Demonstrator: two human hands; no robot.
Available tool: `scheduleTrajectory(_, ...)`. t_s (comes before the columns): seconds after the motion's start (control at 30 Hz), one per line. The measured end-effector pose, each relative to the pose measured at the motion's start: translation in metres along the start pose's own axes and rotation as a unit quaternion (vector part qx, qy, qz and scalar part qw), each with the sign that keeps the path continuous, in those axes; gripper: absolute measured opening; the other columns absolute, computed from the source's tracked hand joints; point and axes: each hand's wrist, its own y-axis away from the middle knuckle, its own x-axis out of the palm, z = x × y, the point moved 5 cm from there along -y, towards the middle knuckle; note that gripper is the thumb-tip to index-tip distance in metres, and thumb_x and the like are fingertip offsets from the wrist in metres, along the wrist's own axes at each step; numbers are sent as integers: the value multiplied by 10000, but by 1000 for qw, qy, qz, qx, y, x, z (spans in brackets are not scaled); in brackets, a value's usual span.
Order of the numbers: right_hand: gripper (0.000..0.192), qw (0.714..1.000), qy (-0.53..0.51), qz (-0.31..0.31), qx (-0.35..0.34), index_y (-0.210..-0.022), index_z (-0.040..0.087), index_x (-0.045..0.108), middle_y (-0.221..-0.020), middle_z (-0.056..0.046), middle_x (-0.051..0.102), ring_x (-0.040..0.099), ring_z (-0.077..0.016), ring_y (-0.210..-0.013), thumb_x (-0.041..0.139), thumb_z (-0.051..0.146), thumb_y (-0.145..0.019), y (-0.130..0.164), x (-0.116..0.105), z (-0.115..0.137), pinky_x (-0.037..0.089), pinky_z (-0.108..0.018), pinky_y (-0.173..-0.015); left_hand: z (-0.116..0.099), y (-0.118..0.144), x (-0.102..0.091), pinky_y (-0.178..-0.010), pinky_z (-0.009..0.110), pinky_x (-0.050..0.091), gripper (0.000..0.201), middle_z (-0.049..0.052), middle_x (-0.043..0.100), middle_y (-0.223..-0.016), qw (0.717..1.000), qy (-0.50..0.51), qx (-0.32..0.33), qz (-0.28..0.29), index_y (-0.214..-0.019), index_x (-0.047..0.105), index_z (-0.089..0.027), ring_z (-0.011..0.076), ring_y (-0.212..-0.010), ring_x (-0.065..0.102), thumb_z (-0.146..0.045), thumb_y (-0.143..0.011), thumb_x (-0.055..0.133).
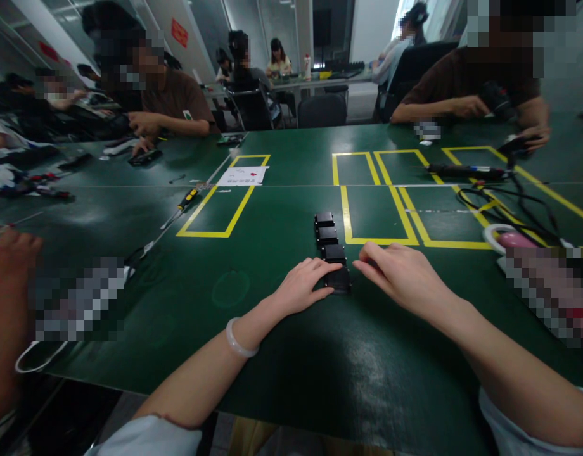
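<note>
Several small black blocks (327,235) with tiny bright studs at their edges form a row on the green table, running away from me. My left hand (301,286), with a pale bracelet at its wrist, grips the nearest black block (339,279) from the left, index finger and thumb against it. Just to the right of that block is my right hand (400,272), its fingers curled and thumb and forefinger drawn together. Whether anything small sits in that pinch is too hidden to tell.
Yellow tape rectangles (381,241) mark the green table (272,367). A yellow-black screwdriver (187,199) and a paper sheet (241,175) lie left of centre. At right are black cables (524,196) and a white tape roll (495,237). Other people sit around, one arm close at left.
</note>
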Motion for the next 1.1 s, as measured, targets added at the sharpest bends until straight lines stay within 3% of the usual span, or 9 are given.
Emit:
scheduleTrajectory(0.17,104,1000,-14,4,12,-957,206,489,-691,-5,627,570,-165,-574,414,263,-914,1,-2,0,331,-262,-546,0,0,0,-909,378,428,477,61,534,-1194,1000,-3,-1,-3,-1379,385,-305,229,-1060,500,-364,-928,529)
scheduleTrajectory(0.37,217,1000,18,-1,11,-852,216,520,-676,-23,639,589,-190,-609,394,369,-940,2,-1,-3,324,-273,-550,0,1,0,-898,376,432,475,61,537,-1182,1000,-7,-2,-2,-1374,388,-303,234,-1054,501,-368,-926,532)
scheduleTrajectory(0.57,136,1000,-16,-4,8,-1003,190,497,-703,-10,639,578,-169,-585,420,260,-915,2,-2,0,354,-270,-560,-1,1,-1,-907,373,427,475,59,532,-1191,1000,-9,-2,-1,-1371,389,-301,233,-1063,496,-356,-924,539)
scheduleTrajectory(0.77,240,1000,7,11,5,-857,210,536,-668,-21,632,588,-197,-605,391,379,-947,1,-1,0,358,-287,-564,-1,1,0,-896,368,434,483,55,532,-1192,1000,-4,-4,4,-1378,377,-308,227,-1049,501,-358,-925,537)
scheduleTrajectory(0.97,144,1000,-23,4,20,-1011,196,503,-711,-10,644,581,-174,-593,416,261,-917,2,-2,0,363,-274,-573,0,1,0,-906,370,430,480,57,527,-1197,1000,-11,-3,-2,-1372,384,-300,230,-1063,495,-352,-923,544)
scheduleTrajectory(1.1,175,999,-10,19,25,-911,207,506,-702,-16,638,581,-185,-613,404,346,-939,1,-1,0,347,-275,-569,0,0,0,-904,370,430,480,57,530,-1194,1000,-11,1,0,-1371,385,-296,231,-1063,496,-350,-922,545)
